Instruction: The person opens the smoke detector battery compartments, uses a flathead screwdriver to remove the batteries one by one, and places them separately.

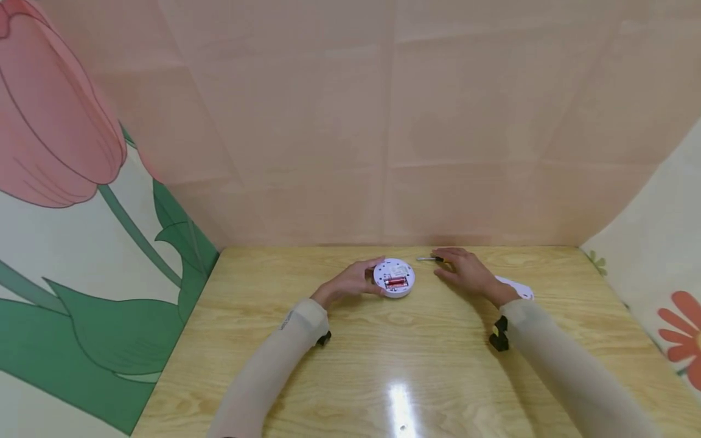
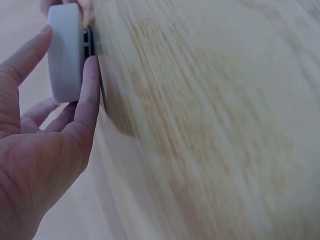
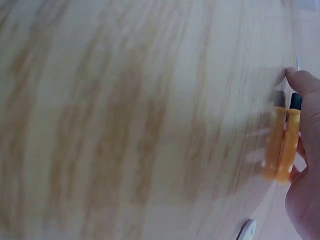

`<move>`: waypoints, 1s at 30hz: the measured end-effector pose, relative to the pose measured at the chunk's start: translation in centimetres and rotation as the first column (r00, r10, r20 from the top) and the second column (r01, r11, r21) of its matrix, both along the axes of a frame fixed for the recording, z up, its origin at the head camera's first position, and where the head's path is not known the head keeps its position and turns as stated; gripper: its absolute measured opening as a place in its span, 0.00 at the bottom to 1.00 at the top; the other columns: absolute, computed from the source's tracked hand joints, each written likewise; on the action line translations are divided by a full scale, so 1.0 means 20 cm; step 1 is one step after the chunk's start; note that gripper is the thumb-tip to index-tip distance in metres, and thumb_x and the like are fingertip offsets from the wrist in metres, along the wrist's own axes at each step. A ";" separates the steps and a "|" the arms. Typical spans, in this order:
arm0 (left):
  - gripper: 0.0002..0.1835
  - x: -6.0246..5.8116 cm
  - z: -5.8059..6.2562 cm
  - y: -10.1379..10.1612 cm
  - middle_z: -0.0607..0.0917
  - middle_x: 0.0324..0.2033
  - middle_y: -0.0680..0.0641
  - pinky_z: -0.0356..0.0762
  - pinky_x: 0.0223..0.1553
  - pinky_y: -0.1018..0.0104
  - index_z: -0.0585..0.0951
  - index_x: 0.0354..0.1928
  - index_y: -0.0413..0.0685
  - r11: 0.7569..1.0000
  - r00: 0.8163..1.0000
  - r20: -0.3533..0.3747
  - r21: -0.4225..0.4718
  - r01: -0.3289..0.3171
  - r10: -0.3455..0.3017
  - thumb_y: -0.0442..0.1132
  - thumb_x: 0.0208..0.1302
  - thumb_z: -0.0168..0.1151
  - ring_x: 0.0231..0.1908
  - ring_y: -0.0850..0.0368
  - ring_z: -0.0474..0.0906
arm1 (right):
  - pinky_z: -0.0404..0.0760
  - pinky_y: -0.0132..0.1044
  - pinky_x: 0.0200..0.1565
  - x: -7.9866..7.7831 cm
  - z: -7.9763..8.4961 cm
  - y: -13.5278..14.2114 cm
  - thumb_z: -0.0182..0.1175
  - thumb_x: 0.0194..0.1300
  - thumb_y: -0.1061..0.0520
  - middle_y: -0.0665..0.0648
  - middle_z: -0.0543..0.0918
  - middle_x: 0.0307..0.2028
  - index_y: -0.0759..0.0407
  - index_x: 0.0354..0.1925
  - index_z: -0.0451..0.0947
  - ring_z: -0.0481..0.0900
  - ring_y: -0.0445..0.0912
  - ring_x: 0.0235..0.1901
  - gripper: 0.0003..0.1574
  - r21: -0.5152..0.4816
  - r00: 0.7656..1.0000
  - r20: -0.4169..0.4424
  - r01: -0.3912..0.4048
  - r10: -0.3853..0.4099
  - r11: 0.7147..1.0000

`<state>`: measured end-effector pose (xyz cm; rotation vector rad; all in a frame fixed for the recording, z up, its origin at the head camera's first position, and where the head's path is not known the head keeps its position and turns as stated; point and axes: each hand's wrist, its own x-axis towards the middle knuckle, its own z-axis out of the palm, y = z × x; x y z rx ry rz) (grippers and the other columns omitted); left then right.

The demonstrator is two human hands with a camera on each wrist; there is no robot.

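Observation:
A round white battery-powered device (image 1: pixel 390 267), with a red battery (image 1: pixel 396 282) in an uncovered compartment, lies at the back of the table. My left hand (image 1: pixel 353 281) grips its left rim, with thumb and fingers spread around the edge. In the left wrist view the device (image 2: pixel 65 55) appears side-on between the fingers. My right hand (image 1: pixel 465 272) is over a screwdriver (image 1: pixel 425 258) whose metal shaft points left. The right wrist view shows the orange-yellow handle (image 3: pixel 288 145) lying along the tabletop beside the palm; the fingers look fairly straight, not closed round it.
A flat white piece with holes (image 1: pixel 517 287) lies to the right, partly covered by my right wrist. The wooden table (image 1: pixel 416 347) meets a plain cloth backdrop (image 1: pixel 383 152) just behind the hands. Flower-printed cloth (image 1: pixel 131 328) borders the sides.

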<state>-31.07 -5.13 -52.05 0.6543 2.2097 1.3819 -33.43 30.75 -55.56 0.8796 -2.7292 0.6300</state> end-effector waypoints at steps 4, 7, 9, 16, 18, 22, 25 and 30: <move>0.52 0.00 0.00 0.00 0.66 0.80 0.44 0.58 0.79 0.51 0.58 0.83 0.45 1.000 1.000 0.005 0.001 -0.014 0.014 0.35 0.62 0.79 0.75 0.47 0.65 | 0.74 0.68 0.64 -0.02 -0.02 0.00 0.69 0.72 0.57 0.74 0.80 0.64 0.69 0.67 0.78 0.77 0.71 0.63 0.31 -0.010 1.000 -0.017 0.000 -0.001 1.000; 0.52 0.01 0.01 0.01 0.64 0.80 0.44 0.56 0.79 0.51 0.58 0.83 0.45 1.000 1.000 0.003 -0.004 -0.020 0.020 0.35 0.62 0.79 0.76 0.46 0.64 | 0.74 0.68 0.63 -0.02 -0.02 -0.01 0.69 0.72 0.58 0.74 0.80 0.63 0.69 0.66 0.79 0.78 0.70 0.63 0.29 -0.017 0.999 -0.034 0.010 -0.010 1.000; 0.53 0.01 0.02 0.01 0.64 0.80 0.44 0.55 0.80 0.50 0.58 0.83 0.46 1.000 1.000 0.001 -0.006 -0.022 0.022 0.35 0.62 0.79 0.77 0.46 0.63 | 0.75 0.69 0.62 -0.01 -0.02 -0.01 0.68 0.72 0.60 0.74 0.81 0.63 0.70 0.65 0.79 0.78 0.71 0.62 0.27 -0.021 0.999 -0.052 0.013 -0.014 1.000; 0.53 0.02 0.01 0.01 0.63 0.81 0.45 0.55 0.80 0.52 0.57 0.83 0.45 1.000 1.000 -0.013 -0.006 -0.015 0.015 0.36 0.62 0.79 0.78 0.48 0.62 | 0.79 0.69 0.56 0.01 0.01 -0.05 0.69 0.69 0.66 0.74 0.84 0.58 0.71 0.59 0.83 0.82 0.71 0.57 0.21 -0.035 0.993 -0.117 0.011 -0.015 0.999; 0.53 0.02 0.00 0.01 0.63 0.81 0.45 0.56 0.80 0.52 0.58 0.83 0.44 1.000 1.000 -0.022 -0.004 -0.016 0.016 0.37 0.62 0.79 0.77 0.48 0.63 | 0.79 0.69 0.56 0.01 0.01 -0.05 0.68 0.69 0.67 0.74 0.84 0.58 0.71 0.58 0.84 0.82 0.71 0.57 0.20 -0.039 0.993 -0.120 0.014 -0.019 0.999; 0.53 0.02 0.00 0.01 0.64 0.81 0.44 0.56 0.80 0.52 0.58 0.83 0.43 1.000 0.999 -0.034 -0.009 -0.021 0.020 0.36 0.61 0.80 0.77 0.48 0.63 | 0.78 0.68 0.57 0.00 -0.01 -0.05 0.67 0.70 0.68 0.73 0.83 0.60 0.70 0.57 0.85 0.81 0.71 0.58 0.18 -0.038 0.993 -0.110 0.025 -0.029 0.999; 0.54 0.02 0.00 0.01 0.63 0.81 0.44 0.54 0.80 0.52 0.58 0.83 0.44 0.999 0.999 -0.036 -0.022 -0.025 0.024 0.37 0.61 0.80 0.79 0.48 0.60 | 0.78 0.68 0.58 -0.01 -0.03 -0.04 0.66 0.71 0.68 0.73 0.83 0.60 0.69 0.56 0.85 0.81 0.71 0.58 0.17 -0.033 0.994 -0.101 0.037 -0.040 0.999; 0.54 0.02 0.01 0.02 0.62 0.81 0.44 0.50 0.81 0.50 0.58 0.83 0.45 0.999 0.999 -0.038 -0.035 -0.028 0.026 0.38 0.61 0.81 0.81 0.47 0.56 | 0.79 0.69 0.56 -0.01 -0.04 -0.04 0.66 0.71 0.67 0.73 0.84 0.59 0.69 0.54 0.86 0.82 0.71 0.56 0.15 -0.047 0.993 -0.103 0.045 -0.050 0.998</move>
